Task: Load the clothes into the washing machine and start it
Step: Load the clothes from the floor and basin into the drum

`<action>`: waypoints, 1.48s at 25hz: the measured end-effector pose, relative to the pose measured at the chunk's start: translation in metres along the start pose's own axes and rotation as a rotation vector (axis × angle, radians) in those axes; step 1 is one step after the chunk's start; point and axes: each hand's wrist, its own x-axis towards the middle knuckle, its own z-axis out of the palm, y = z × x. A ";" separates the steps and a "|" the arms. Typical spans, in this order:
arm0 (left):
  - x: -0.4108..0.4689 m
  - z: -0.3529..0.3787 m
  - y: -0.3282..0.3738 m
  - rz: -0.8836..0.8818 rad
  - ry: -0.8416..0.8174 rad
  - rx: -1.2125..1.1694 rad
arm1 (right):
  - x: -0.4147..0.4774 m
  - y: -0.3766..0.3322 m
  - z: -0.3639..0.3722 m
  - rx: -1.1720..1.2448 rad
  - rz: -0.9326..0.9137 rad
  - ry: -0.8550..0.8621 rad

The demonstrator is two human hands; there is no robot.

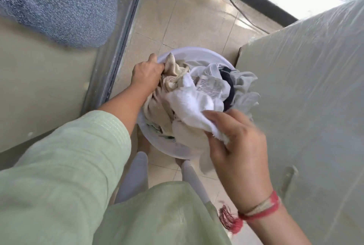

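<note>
The left hand (146, 74) is clenched on a beige cloth (171, 75) at the far rim of the basin (189, 54); the right hand (238, 146) pinches a white towel (189, 103) over its near side. The basin (white, heaped with clothes) sits on beige floor tiles (177, 18), just beside a plastic-wrapped unit (315, 87).

mixed pale clothes (197, 95), heaped in white tub (189, 53)

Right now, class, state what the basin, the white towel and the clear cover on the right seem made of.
Basin: likely white plastic, smooth glossy rim. White towel: terry cloth, perhaps cotton, fluffy looped pile. Clear cover: thin plastic film, wrinkled and shiny.
</note>
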 end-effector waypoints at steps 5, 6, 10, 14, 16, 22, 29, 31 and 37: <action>-0.017 0.004 0.007 0.021 -0.021 -0.010 | -0.018 0.065 0.049 -0.626 0.055 -0.101; -0.019 0.004 0.008 0.026 -0.027 -0.001 | -0.021 0.069 0.052 -0.720 0.047 -0.125; -0.012 0.007 0.004 0.031 -0.030 0.013 | -0.025 0.025 0.096 -0.426 -0.298 -0.203; -0.003 0.010 -0.009 0.061 -0.031 0.056 | 0.024 0.047 0.155 -0.500 -0.206 -0.489; 0.003 0.005 -0.016 0.087 -0.020 0.073 | 0.062 0.090 0.157 -0.581 -0.154 -0.557; 0.037 -0.025 -0.029 0.197 0.010 0.227 | 0.092 0.108 0.137 -0.908 -0.328 -0.479; 0.035 -0.027 -0.017 0.115 -0.015 0.241 | 0.102 0.068 0.112 -0.720 -0.316 -0.504; 0.031 -0.023 -0.018 0.084 0.002 0.257 | 0.087 0.061 0.093 -0.685 -0.345 -0.459; 0.081 0.055 -0.060 0.057 0.030 0.201 | 0.033 0.019 -0.019 -0.360 -0.329 0.135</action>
